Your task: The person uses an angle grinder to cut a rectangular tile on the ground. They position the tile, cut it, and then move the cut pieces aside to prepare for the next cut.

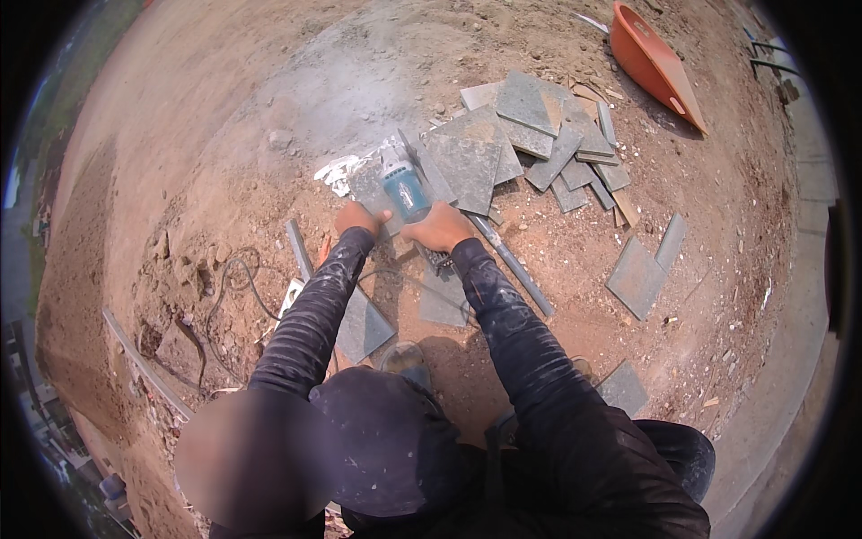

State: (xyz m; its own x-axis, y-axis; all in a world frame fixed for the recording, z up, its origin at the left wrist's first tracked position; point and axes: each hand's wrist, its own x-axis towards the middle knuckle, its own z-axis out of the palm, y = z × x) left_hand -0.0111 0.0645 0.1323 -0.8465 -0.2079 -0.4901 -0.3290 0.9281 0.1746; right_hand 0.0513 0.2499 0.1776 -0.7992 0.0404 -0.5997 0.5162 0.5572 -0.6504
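My right hand is wrapped round the rear of a blue-and-silver angle grinder. The grinder's disc end points away from me, over the stone slabs. Close by on the left, my left hand grips the near edge of a grey stone tile, its thumb on top. How the disc meets the stone is hard to make out. Pale dust spreads over the soil beyond the grinder. A crumpled white scrap lies beside the tile's left edge.
Several grey slabs are heaped to the right of the grinder. An orange wheelbarrow tray lies at the far right. A metal bar rests near my right forearm. The cord loops over rough soil at left. Loose tiles lie at right.
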